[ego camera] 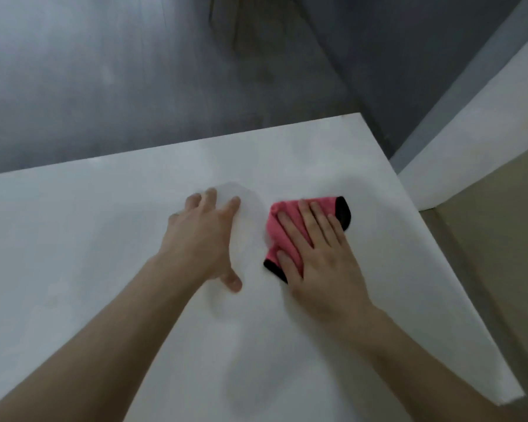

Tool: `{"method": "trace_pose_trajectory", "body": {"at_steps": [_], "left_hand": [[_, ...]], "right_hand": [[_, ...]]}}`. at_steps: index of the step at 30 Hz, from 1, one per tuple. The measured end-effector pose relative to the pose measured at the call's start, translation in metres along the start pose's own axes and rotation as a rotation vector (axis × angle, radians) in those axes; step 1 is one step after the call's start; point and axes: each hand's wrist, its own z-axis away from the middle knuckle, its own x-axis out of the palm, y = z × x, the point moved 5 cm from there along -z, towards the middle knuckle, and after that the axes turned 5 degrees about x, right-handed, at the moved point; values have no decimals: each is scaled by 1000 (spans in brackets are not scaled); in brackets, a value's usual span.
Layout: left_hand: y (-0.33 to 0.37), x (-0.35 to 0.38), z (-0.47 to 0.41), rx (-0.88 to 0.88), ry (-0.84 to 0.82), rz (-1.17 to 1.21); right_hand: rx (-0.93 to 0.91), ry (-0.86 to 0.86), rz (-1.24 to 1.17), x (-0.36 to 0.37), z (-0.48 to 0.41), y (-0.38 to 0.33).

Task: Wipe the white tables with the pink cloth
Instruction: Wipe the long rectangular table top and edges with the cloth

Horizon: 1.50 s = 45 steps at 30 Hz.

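Right hand flat, fingers straight, pressing a crumpled pink cloth with black trim onto the smooth white table; left hand just beside it, fingers spread on bare tabletop; grey floor beyond both.

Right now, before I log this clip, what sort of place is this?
Probably a bare indoor utility or work room; little shows. A plain white flat table stands on a dull grey concrete-like floor, another white slab sits beside its right edge, and the right hand presses a pink black-edged cloth.
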Motion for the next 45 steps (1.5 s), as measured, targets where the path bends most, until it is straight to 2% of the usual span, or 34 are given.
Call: {"method": "trace_pose_trajectory", "body": {"at_steps": [2,4,6,8,10,12,13,15,18,20,22,25,27,29,31,33,35,38,40,42,45], "left_hand": [[1,-1,-3,0,0,-12],[5,0,-3,-5,6,-12],[5,0,-2,-22,5,-11],[6,-1,-4,-9,-12,-36],[5,2,-4,-11,-7,-38],[4,4,-3,-26,-15,-18],[3,5,-4,-28,-24,-13],[4,5,-5,-15,-47,-12],[8,4,-4,-25,-54,-38],[11,-1,-4,-40,-68,-73],[20,-11,-11,-34,-79,-132],[40,-24,-29,11,-28,-123],[56,-23,-41,69,-16,-87],[61,-17,-47,77,-33,-76],[63,-12,-52,84,-40,-83],[59,-11,-50,65,-23,-69],[60,-13,-53,58,-34,-75],[62,-9,-51,54,-30,-59],[59,-10,-51,46,-21,-47],[59,-10,-54,48,-28,-54],[58,-9,-54,31,-17,-53]], "right_hand": [[26,-42,36,0,-63,12],[144,-69,39,0,-148,17],[178,-101,38,5,-192,15],[146,-34,17,4,-151,11],[49,68,-27,-3,-56,4],[-8,46,-70,-5,23,1],[-20,18,-49,-4,32,5],[-15,-26,-18,-7,-21,23],[194,-60,36,-7,-153,58],[287,-95,42,-4,-200,66],[287,-60,31,-4,-180,56],[145,24,-28,-7,-73,41],[159,49,-2,-8,-25,57],[202,5,25,-14,-65,86],[314,-48,26,-21,-144,109],[351,-117,26,-21,-205,120],[344,-81,49,-20,-193,121],[230,59,17,-22,-70,104],[232,62,31,-17,-41,107],[261,3,72,-20,-91,122],[324,-89,9,-25,-190,134]]}}
